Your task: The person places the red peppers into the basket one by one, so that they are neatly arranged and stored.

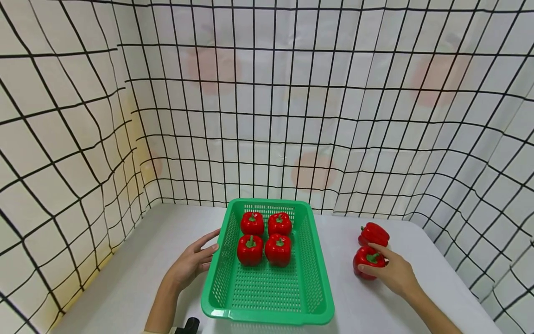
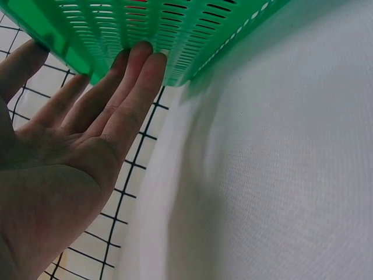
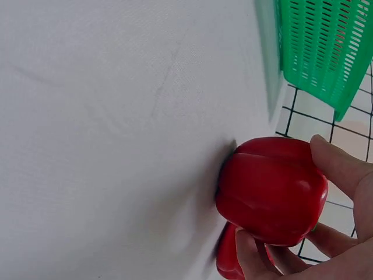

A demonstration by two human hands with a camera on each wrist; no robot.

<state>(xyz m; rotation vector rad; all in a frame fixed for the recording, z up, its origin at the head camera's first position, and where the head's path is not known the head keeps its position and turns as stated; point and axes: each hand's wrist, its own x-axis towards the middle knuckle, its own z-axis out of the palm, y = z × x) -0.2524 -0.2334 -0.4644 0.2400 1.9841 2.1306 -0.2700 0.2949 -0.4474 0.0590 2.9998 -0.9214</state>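
A checked curtain, white with black grid lines and faint orange blotches, fills the upper two thirds of the head view and wraps round both sides. Below it a white table spreads across the bottom of the frame. At lower centre sits a green basket with slotted walls, and four red peppers stand in two rows in its far half, stems up and close together. At lower left the left hand lies with fingers straight and a little spread, its fingertips touching the outside of the basket's left wall; it has hold of nothing. At lower right the right hand curls over the near pepper, which rests on the table well apart from the basket; the right wrist view shows thumb and fingers wrapped round its red body. Just behind it, towards the curtain, a second pepper lies on the table, touching or nearly touching the held one. A small dark object shows at the bottom edge, by the left forearm.
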